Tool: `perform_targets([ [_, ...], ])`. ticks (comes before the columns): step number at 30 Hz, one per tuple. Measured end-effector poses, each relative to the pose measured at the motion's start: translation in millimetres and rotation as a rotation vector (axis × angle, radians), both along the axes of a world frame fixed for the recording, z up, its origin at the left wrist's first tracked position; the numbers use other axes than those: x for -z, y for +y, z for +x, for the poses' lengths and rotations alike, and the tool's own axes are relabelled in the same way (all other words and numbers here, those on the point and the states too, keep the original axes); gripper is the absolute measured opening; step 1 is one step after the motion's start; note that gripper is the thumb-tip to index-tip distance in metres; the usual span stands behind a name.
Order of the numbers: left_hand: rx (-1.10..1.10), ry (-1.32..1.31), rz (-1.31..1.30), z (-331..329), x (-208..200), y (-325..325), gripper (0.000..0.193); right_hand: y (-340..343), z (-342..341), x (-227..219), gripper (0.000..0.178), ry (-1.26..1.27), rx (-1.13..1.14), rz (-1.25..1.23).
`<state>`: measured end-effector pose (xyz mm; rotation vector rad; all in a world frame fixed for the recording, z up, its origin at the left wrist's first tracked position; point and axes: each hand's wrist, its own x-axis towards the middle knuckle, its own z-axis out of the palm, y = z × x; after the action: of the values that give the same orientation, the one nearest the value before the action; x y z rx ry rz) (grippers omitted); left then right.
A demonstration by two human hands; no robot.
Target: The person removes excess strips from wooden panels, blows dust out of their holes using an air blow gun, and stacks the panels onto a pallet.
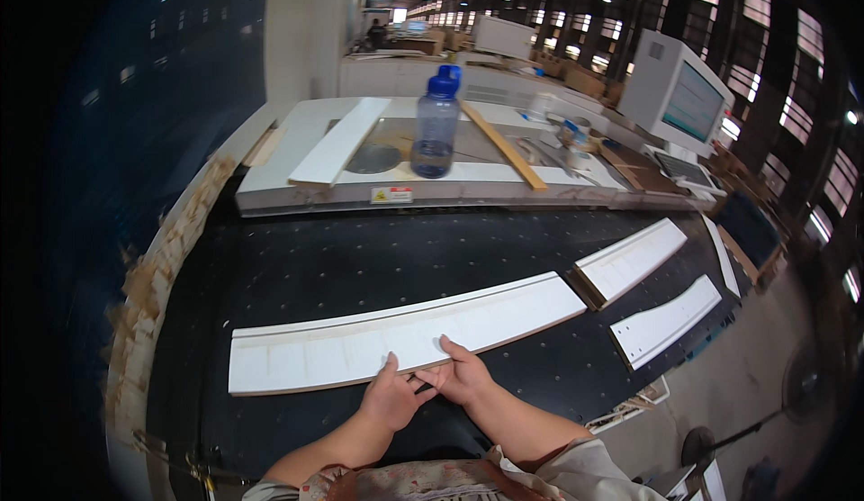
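A long white board [324, 352] with a groove along its far edge lies across the black table in front of me. My left hand [393, 397] grips its near edge close to the middle, thumb on the top face and fingers at the underside. Just to the right, my right hand [459, 375] holds the same edge, its thumb also resting on top. The fingertips of both hands meet at the board's edge. Beyond its right end lies a shorter grooved white board [634, 262]. Nearer to me on the right is a white piece with small holes [670, 321].
The black table [297, 271] is dotted with small studs. Behind it, a grey-white machine ledge carries a blue-capped bottle [435, 132], a white strip [342, 141], a wooden strip [504, 147] and tools. A monitor [675, 91] stands at the right. Chipped debris [148, 294] lines the left edge.
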<state>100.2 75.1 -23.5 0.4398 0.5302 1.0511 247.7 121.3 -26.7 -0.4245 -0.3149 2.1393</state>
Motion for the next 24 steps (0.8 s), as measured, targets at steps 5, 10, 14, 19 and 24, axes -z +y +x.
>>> perform_targets([
  [5, -0.035, 0.021, -0.005, -1.7, 1.6, -1.7, 0.054, 2.8, 0.6, 7.5, 0.043, 0.014, -0.052, -0.006],
  [10, -0.061, -0.013, 0.001, 1.8, 6.4, 1.9, 0.058, 4.9, 3.1, 11.5, 0.041, -0.018, -0.042, -0.004],
  [14, -0.054, -0.012, 0.005, 0.2, 2.0, 1.0, 0.059, 3.9, -1.6, 6.4, 0.040, -0.062, -0.031, -0.002],
  [19, -0.064, -0.032, 0.042, 1.3, -2.9, -1.6, 0.059, 2.7, -2.2, 4.2, 0.038, -0.087, -0.024, 0.009],
  [24, -0.068, -0.053, 0.049, 2.9, -1.6, -2.1, 0.059, 3.9, 0.0, 7.0, 0.037, -0.090, -0.027, 0.023],
])
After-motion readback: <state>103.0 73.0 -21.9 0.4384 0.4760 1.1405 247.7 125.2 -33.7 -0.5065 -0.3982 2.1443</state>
